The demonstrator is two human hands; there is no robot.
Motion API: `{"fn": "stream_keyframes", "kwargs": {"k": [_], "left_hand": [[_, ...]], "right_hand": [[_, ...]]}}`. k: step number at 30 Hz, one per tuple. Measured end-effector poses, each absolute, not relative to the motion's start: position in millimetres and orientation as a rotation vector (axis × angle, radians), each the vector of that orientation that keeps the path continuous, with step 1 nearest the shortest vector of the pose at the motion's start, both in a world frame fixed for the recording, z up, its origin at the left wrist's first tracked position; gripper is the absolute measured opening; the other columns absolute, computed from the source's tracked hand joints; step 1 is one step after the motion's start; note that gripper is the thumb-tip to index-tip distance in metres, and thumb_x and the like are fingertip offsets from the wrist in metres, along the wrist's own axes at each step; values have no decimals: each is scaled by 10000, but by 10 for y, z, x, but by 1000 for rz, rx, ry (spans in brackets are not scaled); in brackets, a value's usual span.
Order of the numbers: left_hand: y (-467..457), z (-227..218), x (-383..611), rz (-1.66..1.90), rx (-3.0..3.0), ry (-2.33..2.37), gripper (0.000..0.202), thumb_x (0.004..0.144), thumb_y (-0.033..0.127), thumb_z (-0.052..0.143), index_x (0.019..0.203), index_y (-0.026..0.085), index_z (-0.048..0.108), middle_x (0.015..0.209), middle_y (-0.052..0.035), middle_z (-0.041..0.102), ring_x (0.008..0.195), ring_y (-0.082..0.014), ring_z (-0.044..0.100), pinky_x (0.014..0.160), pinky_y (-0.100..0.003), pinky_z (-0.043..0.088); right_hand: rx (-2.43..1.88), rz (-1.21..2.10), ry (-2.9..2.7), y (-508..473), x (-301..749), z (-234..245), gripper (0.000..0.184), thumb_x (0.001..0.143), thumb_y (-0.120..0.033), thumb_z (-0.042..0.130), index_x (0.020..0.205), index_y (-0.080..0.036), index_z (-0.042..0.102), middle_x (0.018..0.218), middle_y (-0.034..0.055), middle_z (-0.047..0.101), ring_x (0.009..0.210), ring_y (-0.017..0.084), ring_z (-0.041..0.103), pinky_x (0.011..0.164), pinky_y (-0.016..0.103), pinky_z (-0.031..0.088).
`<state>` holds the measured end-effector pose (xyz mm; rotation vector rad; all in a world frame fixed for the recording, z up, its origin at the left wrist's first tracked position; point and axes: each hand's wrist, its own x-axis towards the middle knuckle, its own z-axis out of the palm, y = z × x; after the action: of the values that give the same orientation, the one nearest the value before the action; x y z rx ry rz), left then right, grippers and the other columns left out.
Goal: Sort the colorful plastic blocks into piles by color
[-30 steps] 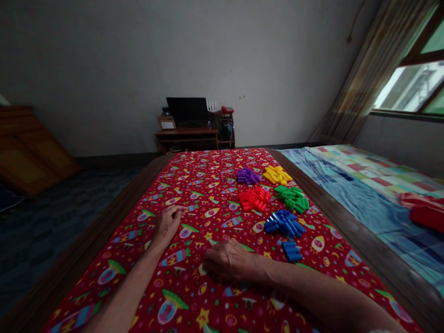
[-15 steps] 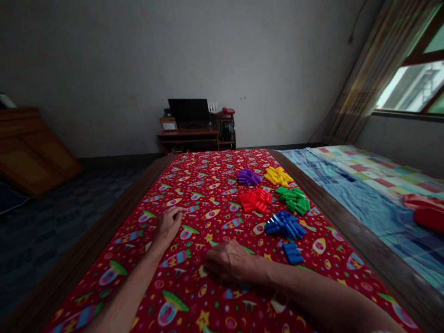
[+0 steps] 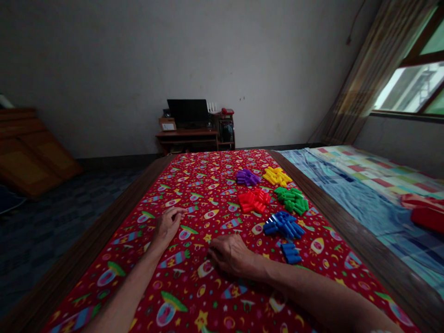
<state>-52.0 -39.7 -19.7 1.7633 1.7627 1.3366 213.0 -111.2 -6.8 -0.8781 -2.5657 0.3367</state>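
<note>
My left hand [image 3: 169, 223] rests on the red patterned tablecloth [image 3: 203, 291], its fingers loosely stretched forward and nothing visible in them. To its right, my right hand [image 3: 231, 254] lies low over the cloth with its fingers curled under; whatever they may hold is hidden. Beyond my right forearm sits a short row of blue tubes [image 3: 290, 253]. A heap of blue tubes [image 3: 284, 225] lies just behind that row. Farther off are piles of red pieces [image 3: 254, 200], green pieces [image 3: 292, 200], purple pieces [image 3: 247, 177] and yellow pieces [image 3: 276, 176], sorted by colour.
Dark wooden table edges [image 3: 333, 226] flank the cloth. A bed with a blue and checked cover [image 3: 350, 185] stands along the right. At the far wall is a desk [image 3: 187, 133] with a monitor [image 3: 187, 112]. A wooden cabinet [image 3: 34, 152] stands on the left.
My right hand has shifted slightly to the right and a little upward, its fingers still curled. My left hand and the coloured piles look unchanged.
</note>
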Motion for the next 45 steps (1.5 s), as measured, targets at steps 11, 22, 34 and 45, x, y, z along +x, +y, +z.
{"fn": "stream_keyframes", "kwargs": {"k": [11, 22, 34, 45], "left_hand": [[-371, -242, -559, 1306, 1817, 1773, 274, 696, 344, 462, 764, 192, 680, 854, -67, 713, 642, -190, 659, 708, -333, 574], [-388, -205, -548, 1270, 1803, 1798, 241, 698, 337, 469, 732, 204, 667, 871, -58, 717, 635, -190, 659, 690, -332, 572], [-393, -193, -535, 1310, 1804, 1770, 241, 678, 346, 473, 704, 204, 666, 859, -63, 721, 622, -185, 654, 653, -320, 572], [-403, -171, -532, 1293, 1831, 1797, 244, 676, 348, 470, 702, 210, 669, 847, -53, 723, 611, -183, 651, 653, -314, 568]], "right_hand": [[-867, 337, -2571, -1134, 2136, -3, 204, 933, -286, 446, 820, -180, 579, 762, 15, 667, 589, 87, 500, 536, 252, 220], [-852, 347, -2577, -1128, 2138, 9, 175, 927, -274, 459, 832, -180, 572, 768, 20, 669, 606, 94, 537, 541, 248, 239], [-868, 344, -2587, -1130, 2143, 8, 170, 929, -271, 466, 836, -180, 576, 784, 17, 672, 612, 90, 532, 547, 251, 233], [-869, 335, -2584, -1125, 2139, -6, 200, 936, -294, 460, 839, -179, 592, 770, 22, 672, 599, 92, 530, 543, 249, 239]]}}
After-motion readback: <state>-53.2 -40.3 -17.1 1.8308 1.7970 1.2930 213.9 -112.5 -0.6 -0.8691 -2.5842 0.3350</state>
